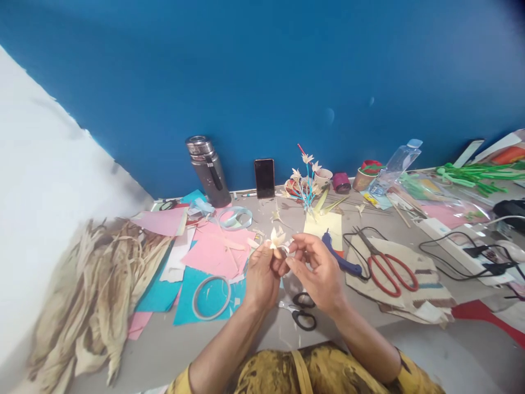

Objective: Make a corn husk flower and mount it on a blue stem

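Note:
My left hand (261,273) is closed around the base of a small cream husk flower (276,238), holding it upright above the table. My right hand (318,268) meets it from the right, its fingertips pinched on a thin pale strip at the flower's base. Both hands hover over small black-handled scissors (302,311) lying on the grey table (164,345). A blue glue gun (340,257) rests just right of my right hand.
A pile of dried corn husks (94,295) lies at left beside pink and blue paper sheets (217,251) and tape rolls (211,296). Red scissors (389,268), cables, a flask (207,169), a phone (264,178), a finished flower stem bunch (305,183) and cups stand behind.

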Tool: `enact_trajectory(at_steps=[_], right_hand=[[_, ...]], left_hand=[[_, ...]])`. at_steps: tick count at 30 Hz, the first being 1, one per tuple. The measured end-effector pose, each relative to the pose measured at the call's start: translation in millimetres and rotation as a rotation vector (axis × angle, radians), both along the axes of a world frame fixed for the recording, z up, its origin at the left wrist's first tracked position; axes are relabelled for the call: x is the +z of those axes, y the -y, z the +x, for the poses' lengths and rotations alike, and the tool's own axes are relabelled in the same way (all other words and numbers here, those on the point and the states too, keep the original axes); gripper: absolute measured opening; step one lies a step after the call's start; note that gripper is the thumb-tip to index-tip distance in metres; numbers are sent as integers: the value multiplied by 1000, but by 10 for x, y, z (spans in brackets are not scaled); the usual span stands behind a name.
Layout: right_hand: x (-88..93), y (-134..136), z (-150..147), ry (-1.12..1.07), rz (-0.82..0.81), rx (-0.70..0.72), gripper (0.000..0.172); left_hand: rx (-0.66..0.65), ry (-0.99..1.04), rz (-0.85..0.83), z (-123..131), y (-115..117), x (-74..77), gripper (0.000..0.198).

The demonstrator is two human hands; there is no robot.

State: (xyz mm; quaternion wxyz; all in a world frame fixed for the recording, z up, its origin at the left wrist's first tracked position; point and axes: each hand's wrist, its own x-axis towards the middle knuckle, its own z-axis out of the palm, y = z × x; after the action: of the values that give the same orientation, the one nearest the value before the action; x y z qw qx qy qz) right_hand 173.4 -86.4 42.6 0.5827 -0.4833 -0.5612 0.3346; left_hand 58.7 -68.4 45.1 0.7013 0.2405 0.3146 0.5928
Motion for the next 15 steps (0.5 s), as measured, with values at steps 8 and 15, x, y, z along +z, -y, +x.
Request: enact_trajectory(at_steps=[8,15], right_hand=[[-13,-64,9,-85,-63,6,39],[-72,-86,59,-163,-101,0,36]], left_hand=[[-137,112,-17,23,-32,-90,37],[-48,-240,84,41,-19,-174,52]])
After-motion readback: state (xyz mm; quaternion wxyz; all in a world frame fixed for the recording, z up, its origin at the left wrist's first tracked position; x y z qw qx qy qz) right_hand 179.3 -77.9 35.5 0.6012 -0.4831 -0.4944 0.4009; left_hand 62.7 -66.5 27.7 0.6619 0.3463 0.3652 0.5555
